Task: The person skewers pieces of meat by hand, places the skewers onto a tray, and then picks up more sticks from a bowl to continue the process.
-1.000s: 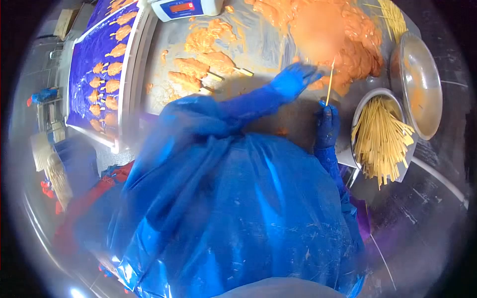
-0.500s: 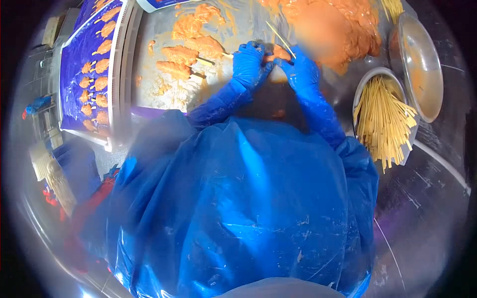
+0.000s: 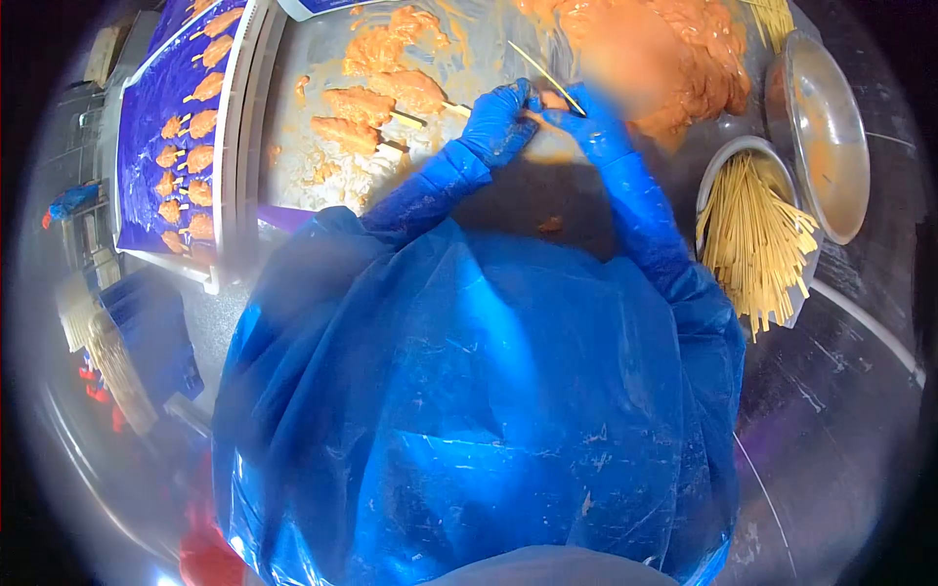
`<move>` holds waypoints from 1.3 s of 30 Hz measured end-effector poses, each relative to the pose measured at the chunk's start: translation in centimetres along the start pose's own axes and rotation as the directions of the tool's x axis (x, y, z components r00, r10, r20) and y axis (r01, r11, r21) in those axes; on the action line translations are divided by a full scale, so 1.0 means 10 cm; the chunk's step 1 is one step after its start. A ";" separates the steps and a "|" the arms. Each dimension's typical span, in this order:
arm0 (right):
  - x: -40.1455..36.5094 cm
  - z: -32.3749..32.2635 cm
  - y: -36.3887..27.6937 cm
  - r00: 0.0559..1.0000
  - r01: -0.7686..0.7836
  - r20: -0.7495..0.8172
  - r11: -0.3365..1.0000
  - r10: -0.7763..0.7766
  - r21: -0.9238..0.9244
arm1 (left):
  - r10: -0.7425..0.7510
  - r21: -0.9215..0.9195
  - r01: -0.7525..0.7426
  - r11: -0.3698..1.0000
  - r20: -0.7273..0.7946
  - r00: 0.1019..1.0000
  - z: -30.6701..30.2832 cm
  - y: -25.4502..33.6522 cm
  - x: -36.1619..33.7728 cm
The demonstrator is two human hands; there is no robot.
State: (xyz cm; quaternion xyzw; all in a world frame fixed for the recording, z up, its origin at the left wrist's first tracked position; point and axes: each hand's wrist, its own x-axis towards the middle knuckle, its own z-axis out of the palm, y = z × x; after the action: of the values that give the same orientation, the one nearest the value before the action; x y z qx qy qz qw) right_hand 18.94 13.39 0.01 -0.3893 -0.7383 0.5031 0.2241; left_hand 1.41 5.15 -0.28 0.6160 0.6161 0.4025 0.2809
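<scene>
Two gloved hands are held close together in front of the body. Far to the left of the left hand a tray (image 3: 231,146) with rows of coated pieces is seen. Nearer, just to the left of this hand, some finished skewers (image 3: 376,105) of orange meat are laid, with their wooden ends turned toward the hands. The left hand (image 3: 498,125) is curled, and a small orange piece (image 3: 550,100) appears to be gripped at its fingertips. This piece is found exactly between the two hands and is touched by both, so neither hand is nearer to it. A wooden skewer (image 3: 543,74) is pinched at its near end by the right hand (image 3: 589,127). Its long axis runs diagonally, from the fingers of the right hand away from the body and toward the left, and it passes over the piece. Whether the piece is already pierced cannot be told. Beyond the right hand a big heap of marinated meat (image 3: 684,59) is spread. Well apart to the right of that hand a bowl (image 3: 718,161) full of unused sticks is placed.
</scene>
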 end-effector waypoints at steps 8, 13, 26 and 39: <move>-0.37 -0.22 -0.32 0.965 0.169 -0.208 0.986 -0.163 0.010 | 0.557 0.368 -0.487 0.792 -0.110 0.823 -0.29 0.26 0.03; -0.95 -0.38 0.06 0.959 0.143 -0.209 0.962 -0.194 -0.234 | 0.176 0.410 -0.258 0.875 0.226 0.958 -0.38 0.04 -0.15; -1.90 -0.30 0.06 0.848 -0.180 -0.507 0.984 0.156 0.001 | 0.456 0.362 -0.606 0.708 0.420 0.784 0.34 0.43 0.08; -2.14 -0.20 0.20 0.926 -0.201 -0.375 0.888 0.035 -0.414 | 0.291 0.575 -0.358 0.735 0.208 0.934 0.03 0.47 -0.23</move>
State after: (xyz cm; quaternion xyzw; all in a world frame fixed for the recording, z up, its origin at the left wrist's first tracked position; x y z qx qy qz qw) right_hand 33.83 -2.18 0.29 -0.5600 -0.7548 0.2546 0.2279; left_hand 4.38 2.51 3.17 0.7910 0.5794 0.1948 0.0265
